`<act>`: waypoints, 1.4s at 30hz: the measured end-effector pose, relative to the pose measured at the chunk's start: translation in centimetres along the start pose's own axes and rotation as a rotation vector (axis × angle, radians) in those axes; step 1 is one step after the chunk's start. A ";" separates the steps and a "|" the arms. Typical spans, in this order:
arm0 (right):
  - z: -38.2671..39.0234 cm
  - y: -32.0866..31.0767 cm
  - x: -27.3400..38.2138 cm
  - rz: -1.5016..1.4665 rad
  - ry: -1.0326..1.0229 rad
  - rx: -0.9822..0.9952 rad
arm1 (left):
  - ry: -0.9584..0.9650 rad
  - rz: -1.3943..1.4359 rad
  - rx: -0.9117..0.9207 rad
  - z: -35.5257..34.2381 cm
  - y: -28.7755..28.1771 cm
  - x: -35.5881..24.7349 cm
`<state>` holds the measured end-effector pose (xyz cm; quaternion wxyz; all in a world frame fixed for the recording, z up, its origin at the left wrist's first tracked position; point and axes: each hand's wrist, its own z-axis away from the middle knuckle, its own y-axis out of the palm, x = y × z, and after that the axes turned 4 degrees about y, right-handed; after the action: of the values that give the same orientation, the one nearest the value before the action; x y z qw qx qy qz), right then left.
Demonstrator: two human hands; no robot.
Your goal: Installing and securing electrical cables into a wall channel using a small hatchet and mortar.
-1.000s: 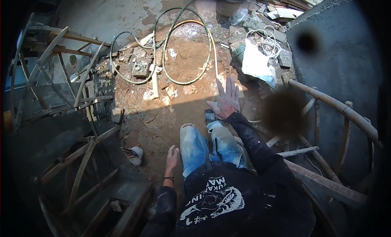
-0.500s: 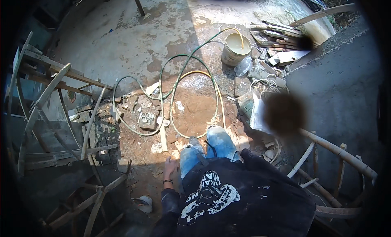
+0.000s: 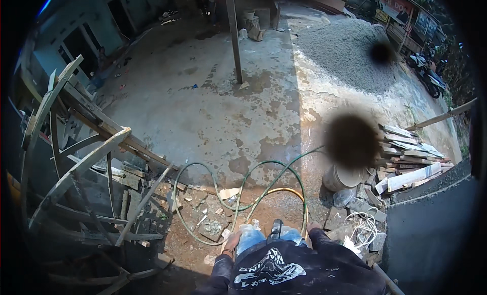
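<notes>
My left hand [image 3: 232,243] hangs beside my left leg, a dark band at the wrist. Nothing shows in it, and its fingers look loose and partly stretched. Only a small part of my right hand [image 3: 314,226] shows past the dark sleeve, with its fingers hidden. That hand is next to the hose [image 3: 304,209] in the picture; whether they touch I cannot tell. The green and yellowish hose lies in loops on the ground before my feet and runs toward a pale bucket [image 3: 339,179], partly covered by a dark blurred spot.
Bamboo and timber framing [image 3: 76,168] stands at the left. Rubble [image 3: 210,226] lies by the hose. At the right are stacked planks [image 3: 413,158], a white cord bundle [image 3: 368,221] and a grey wall [image 3: 431,219]. Beyond stand a post [image 3: 234,41], a gravel heap [image 3: 350,54] and a motorbike [image 3: 428,74].
My view has tilted up and turned leftward, bringing the gravel heap, motorbike and house front into sight. The hose and bucket now sit lower in the picture. Part of my right hand has come into view.
</notes>
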<state>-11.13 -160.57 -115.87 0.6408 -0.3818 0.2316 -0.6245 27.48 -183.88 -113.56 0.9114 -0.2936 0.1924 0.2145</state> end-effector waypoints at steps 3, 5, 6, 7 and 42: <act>-3.0 -8.6 19.3 0.081 -0.119 0.031 | 0.102 0.185 -0.038 -0.8 -5.8 -7.7; -6.1 -11.7 31.0 0.080 -0.487 -0.110 | 0.190 0.320 0.027 -3.2 -10.3 -10.6; -5.7 -14.1 37.8 0.081 -0.585 -0.150 | 0.283 0.437 0.094 -4.5 -12.2 -10.8; -3.9 -16.7 44.5 0.107 -0.790 -0.236 | 0.267 0.403 0.063 -7.2 -13.0 -9.4; -9.8 -21.2 142.6 0.652 -1.514 -0.323 | 0.325 0.390 -0.304 -48.9 -77.3 -53.1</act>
<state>-15.88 -300.33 -79.61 0.7088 -0.6989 -0.0758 0.0579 11.21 -285.68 -90.06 0.7558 -0.4149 0.3542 0.3622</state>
